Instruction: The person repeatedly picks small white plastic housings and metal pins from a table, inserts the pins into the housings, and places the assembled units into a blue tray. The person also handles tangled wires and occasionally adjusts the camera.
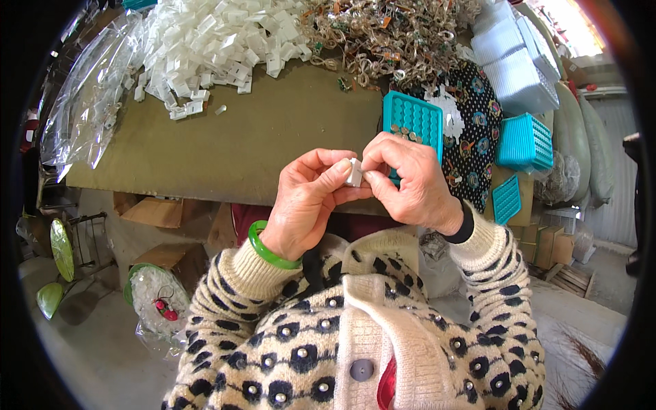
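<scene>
Between the thumb and fingers of my left hand [301,198] is a small white plastic case [354,173], held above the front edge of the table. The thumb and forefinger of my right hand [413,179] pinch together at the case's right side. Whatever those fingertips hold is too small and too covered to make out. Just beyond my right hand lies a teal tray [415,101] with rows of round pockets. A few small round metallic discs [404,131] sit in it, and my hand hides its near left part.
A heap of white plastic cases [225,48] covers the far left of the olive tabletop [273,137], beside clear plastic sheeting [89,89]. Tangled wire-like parts [389,41] are heaped at the far middle. Stacked white trays [516,68] and teal trays [523,142] stand at right.
</scene>
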### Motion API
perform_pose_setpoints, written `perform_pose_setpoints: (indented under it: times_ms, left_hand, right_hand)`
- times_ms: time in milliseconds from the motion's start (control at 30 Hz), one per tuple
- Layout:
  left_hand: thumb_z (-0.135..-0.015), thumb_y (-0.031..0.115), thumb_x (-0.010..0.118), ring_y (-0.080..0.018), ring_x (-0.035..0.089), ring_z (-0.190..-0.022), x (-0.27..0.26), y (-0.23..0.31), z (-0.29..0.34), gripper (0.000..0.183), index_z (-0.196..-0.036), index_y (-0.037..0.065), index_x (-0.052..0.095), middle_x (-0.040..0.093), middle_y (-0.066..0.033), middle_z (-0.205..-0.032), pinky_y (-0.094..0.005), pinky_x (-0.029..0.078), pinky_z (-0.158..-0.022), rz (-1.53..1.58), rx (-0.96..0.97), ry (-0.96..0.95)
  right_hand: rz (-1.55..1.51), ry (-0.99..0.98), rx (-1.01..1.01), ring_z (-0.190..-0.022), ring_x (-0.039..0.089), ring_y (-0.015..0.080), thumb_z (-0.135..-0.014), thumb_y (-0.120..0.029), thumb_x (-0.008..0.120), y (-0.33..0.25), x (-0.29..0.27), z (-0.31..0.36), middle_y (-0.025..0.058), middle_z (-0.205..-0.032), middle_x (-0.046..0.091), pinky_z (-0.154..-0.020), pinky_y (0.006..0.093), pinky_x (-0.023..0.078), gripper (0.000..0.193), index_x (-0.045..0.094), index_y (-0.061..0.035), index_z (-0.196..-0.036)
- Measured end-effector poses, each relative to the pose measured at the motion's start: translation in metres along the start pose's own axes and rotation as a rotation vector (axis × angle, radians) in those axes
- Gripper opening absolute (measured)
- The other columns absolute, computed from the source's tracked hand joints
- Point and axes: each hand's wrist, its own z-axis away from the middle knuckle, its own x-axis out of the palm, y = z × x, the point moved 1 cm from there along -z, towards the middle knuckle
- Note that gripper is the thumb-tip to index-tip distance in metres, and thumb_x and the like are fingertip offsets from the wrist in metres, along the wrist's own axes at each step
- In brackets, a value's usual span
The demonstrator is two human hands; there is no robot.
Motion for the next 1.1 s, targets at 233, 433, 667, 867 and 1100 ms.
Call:
perform_pose_setpoints:
  times_ms: [233, 433, 667, 867, 1100]
  left_hand:
    - [-0.101, 0.01, 0.048, -0.0342, 0.069, -0.094, -0.005, 0.017, -0.001, 0.023, -0.122, 0.002, 0.054, 0.066, -0.0199, -0.109, -0.0436, 0.06, -0.079, 0.063, -0.023, -0.07]
    - [-0.094, 0.013, 0.063, -0.025, 0.071, -0.085, -0.005, 0.018, -0.009, 0.021, -0.111, 0.001, 0.058, 0.068, -0.0183, -0.103, -0.0362, 0.06, -0.073, -0.053, -0.007, 0.057]
    - [-0.096, 0.006, 0.059, -0.0257, 0.07, -0.082, -0.004, 0.019, -0.01, 0.018, -0.112, -0.003, 0.057, 0.068, -0.0184, -0.1, -0.0356, 0.06, -0.071, -0.08, 0.006, 0.038]
    - [-0.097, 0.008, 0.057, -0.0252, 0.069, -0.086, -0.01, 0.02, -0.01, 0.019, -0.113, -0.002, 0.058, 0.066, -0.0168, -0.1, -0.0362, 0.061, -0.071, 0.003, 0.022, 0.001]
    - [-0.096, 0.012, 0.06, -0.0163, 0.063, -0.079, -0.01, 0.037, 0.0, 0.03, -0.122, -0.001, 0.053, 0.063, -0.0097, -0.098, -0.0263, 0.052, -0.057, -0.064, 0.137, 0.07]
  right_hand:
    - [0.048, -0.084, -0.024, -0.065, 0.06, 0.0295, -0.08, -0.003, 0.059, 0.014, -0.017, -0.052, 0.0129, -0.072, 0.06, -0.058, 0.0368, 0.047, 0.005, 0.058, -0.0001, -0.078]
    - [1.011, 0.025, -0.072, -0.07, 0.066, 0.0263, -0.084, -0.022, 0.068, 0.05, 0.004, -0.096, 0.0112, -0.076, 0.061, -0.058, 0.0354, 0.054, 0.02, 0.061, -0.0038, -0.078]
    - [0.958, -0.047, -0.148, -0.072, 0.068, 0.026, -0.073, -0.006, 0.062, 0.064, 0.012, -0.1, 0.0135, -0.075, 0.063, -0.057, 0.0355, 0.055, 0.006, 0.062, -0.0019, -0.076]
    - [0.828, -0.035, -0.055, -0.07, 0.067, 0.0289, -0.074, -0.007, 0.062, 0.06, 0.007, -0.098, 0.013, -0.074, 0.063, -0.06, 0.0393, 0.054, 0.006, 0.058, -0.0036, -0.075]
    - [0.186, -0.005, -0.07, -0.067, 0.06, 0.0327, -0.081, -0.004, 0.065, -0.001, 0.005, -0.065, 0.0132, -0.077, 0.058, -0.059, 0.04, 0.049, 0.008, 0.058, -0.0012, -0.081]
